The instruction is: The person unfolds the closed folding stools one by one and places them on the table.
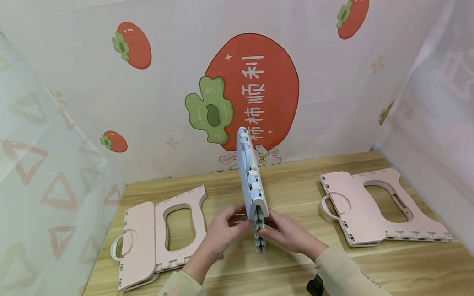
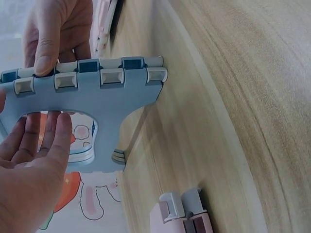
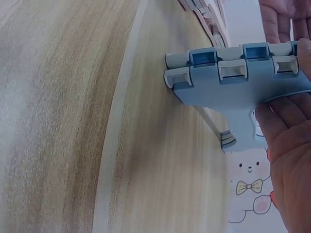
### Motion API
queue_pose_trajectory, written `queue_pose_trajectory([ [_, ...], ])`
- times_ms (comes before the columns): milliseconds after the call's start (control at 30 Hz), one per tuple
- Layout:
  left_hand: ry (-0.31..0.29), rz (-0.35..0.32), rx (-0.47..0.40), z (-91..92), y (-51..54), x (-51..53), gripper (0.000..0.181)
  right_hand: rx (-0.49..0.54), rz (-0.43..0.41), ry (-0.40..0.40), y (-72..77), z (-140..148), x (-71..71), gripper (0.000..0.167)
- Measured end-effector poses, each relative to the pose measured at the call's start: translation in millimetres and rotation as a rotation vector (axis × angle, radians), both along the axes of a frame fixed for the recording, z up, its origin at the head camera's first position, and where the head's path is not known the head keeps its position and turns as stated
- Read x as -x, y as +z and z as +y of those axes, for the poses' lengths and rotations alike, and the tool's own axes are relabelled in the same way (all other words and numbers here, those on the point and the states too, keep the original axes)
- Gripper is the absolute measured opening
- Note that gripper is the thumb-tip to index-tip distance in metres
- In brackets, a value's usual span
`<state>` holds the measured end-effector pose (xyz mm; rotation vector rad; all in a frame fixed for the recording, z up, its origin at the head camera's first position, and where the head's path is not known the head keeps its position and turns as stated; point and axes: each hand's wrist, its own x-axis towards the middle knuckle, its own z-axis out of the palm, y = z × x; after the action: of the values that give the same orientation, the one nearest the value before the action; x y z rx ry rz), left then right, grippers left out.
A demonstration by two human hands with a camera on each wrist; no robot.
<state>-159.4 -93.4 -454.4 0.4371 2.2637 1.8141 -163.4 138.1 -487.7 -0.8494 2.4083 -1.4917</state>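
A folded blue-and-white step stool (image 1: 245,179) stands upright at the middle of a wood-grain table (image 1: 246,282), its long axis vertical, its panel with the grip at the top and its leg section down on the surface. Its narrow hinged edge faces the wearer, the flat sides turned left and right.

Behind it, white Chinese characters (image 1: 254,91) reading "柿柿顺利" run up a large red fruit (image 1: 279,103) printed on the backdrop. "Lets Slim" is legible on the left sleeve (image 1: 181,294); lettering on the right sleeve (image 1: 349,277) is too blurred to make out.

Forearms converge from the near edge as the left hand (image 1: 228,225) and the right hand (image 1: 286,232) grip the leg section from opposite sides, thumbs at the hinged edge, fingers by the cutout. Flanking them, a pink stool at left (image 1: 140,237) and a pink stool at right (image 1: 355,213) lie flat, handles pointing left.
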Motion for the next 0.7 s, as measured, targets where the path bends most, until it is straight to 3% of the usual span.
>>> queue_pose_trajectory([
  [400,-0.008,-0.001,-0.004,7.8,-2.1,-2.9,0.056,-0.033,0.055,-0.027,7.7,1,-3.0,0.056],
  [700,0.009,0.023,0.107,12.6,-2.4,-2.9,0.059,-0.082,0.151,-0.037,6.1,0,-1.9,0.05],
])
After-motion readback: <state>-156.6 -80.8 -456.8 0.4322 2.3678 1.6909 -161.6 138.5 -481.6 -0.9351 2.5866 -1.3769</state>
